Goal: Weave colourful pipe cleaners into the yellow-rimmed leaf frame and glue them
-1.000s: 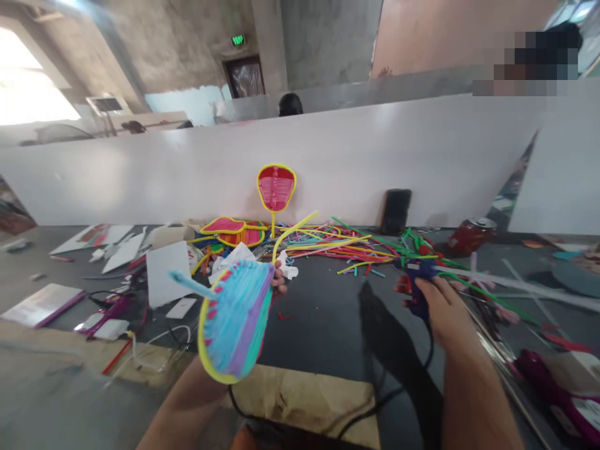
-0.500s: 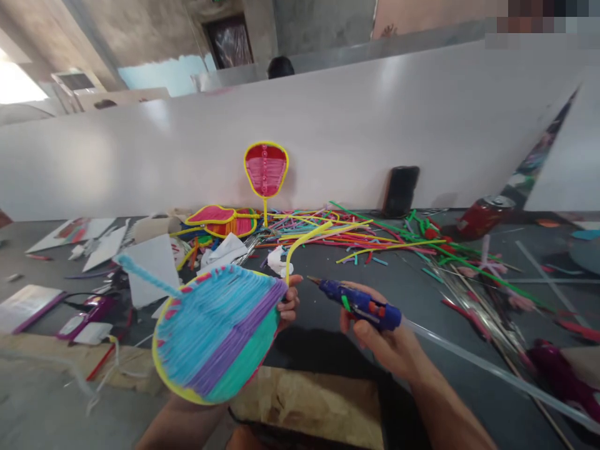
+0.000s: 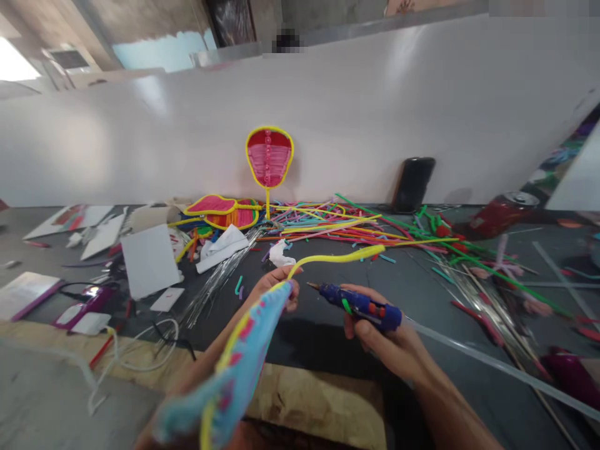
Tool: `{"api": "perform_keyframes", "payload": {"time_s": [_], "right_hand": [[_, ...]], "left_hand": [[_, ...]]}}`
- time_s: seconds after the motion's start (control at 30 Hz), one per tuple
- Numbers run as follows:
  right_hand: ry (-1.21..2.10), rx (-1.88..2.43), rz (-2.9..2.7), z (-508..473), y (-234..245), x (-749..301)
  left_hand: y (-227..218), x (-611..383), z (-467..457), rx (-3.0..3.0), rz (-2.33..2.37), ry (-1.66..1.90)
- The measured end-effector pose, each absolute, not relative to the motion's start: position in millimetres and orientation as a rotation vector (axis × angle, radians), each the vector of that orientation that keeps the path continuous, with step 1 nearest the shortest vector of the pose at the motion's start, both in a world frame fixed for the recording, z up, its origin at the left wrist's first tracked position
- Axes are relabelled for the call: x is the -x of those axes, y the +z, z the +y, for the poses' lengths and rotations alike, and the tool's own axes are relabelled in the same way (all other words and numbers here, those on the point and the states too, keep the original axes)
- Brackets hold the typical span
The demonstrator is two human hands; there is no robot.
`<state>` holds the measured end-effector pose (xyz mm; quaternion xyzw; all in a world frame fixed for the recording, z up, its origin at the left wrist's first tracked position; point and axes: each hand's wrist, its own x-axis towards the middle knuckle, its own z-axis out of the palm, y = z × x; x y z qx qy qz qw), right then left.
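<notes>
Around the left hand (image 3: pixel 272 278) and the right hand (image 3: pixel 377 340) spreads a dark grey tabletop (image 3: pixel 417 269), and beyond both a long, glossy white partition (image 3: pixel 197 144) crosses the view, catching soft, blurred highlights. Past its top edge, farther from the hands, rise a rough brownish wall (image 3: pixel 159 19), a pale blue patch (image 3: pixel 164 53) low on it, and a dark doorway (image 3: pixel 232 31) with a shiny, crinkled surface. Well off on the left hand's side, a blown-out bright opening (image 3: pixel 14 59), apparently a window, glows white.
</notes>
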<state>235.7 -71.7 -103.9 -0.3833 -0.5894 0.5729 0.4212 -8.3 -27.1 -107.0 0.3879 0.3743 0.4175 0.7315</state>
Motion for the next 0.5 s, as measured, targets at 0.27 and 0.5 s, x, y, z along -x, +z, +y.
{"api": "perform_keyframes", "payload": {"time_s": [0.27,0.5], "right_hand": [[1.355,1.287,-0.990,-47,-112,-243],[1.611,1.170,-0.877,-51,-114,-236]], "left_hand": [[-113,17,-20,-0.949,0.805,0.830],[-98,13,-28,-1.467,0.878,0.424]]}}
